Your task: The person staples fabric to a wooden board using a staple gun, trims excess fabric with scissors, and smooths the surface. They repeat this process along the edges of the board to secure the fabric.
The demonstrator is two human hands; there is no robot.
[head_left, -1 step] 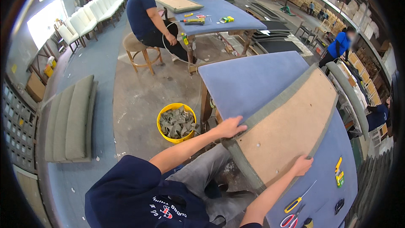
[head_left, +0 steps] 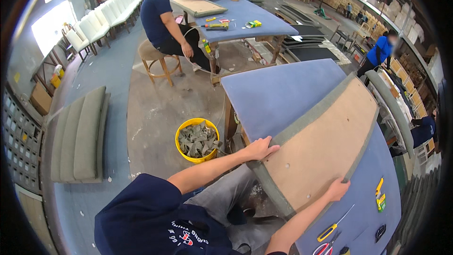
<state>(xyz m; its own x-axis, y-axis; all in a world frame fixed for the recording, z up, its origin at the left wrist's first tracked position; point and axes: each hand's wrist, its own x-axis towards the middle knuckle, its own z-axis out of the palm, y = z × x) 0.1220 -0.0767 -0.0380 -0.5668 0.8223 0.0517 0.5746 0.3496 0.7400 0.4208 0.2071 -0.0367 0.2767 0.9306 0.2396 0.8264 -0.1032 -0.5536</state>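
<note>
A long upholstered panel (head_left: 321,141), bare tan board on its upper face with grey-green fabric wrapped round its borders, lies across a blue padded table (head_left: 283,94). My left hand (head_left: 262,149) grips its left edge, thumb on top and the other fingers partly hidden. On the opposite edge, my right hand (head_left: 338,190) is curled round the fabric border. Near my right forearm lie a yellow-handled screwdriver (head_left: 330,229) and red-handled scissors (head_left: 323,249). Further right are a yellow utility knife (head_left: 379,186), a small yellow-green box (head_left: 381,202) and a black object (head_left: 380,233).
A yellow bucket (head_left: 177,138) of fabric scraps stands left of the table. Grey-green cushions (head_left: 80,137) are stacked on the left floor. Ahead, a seated co-worker (head_left: 160,23) is beside another blue table (head_left: 269,19) with tools. More people work at the right and back.
The panel and both my hands have shifted very slightly in view; my grip on the edges looks the same. The seated co-worker's arm has moved a little.
</note>
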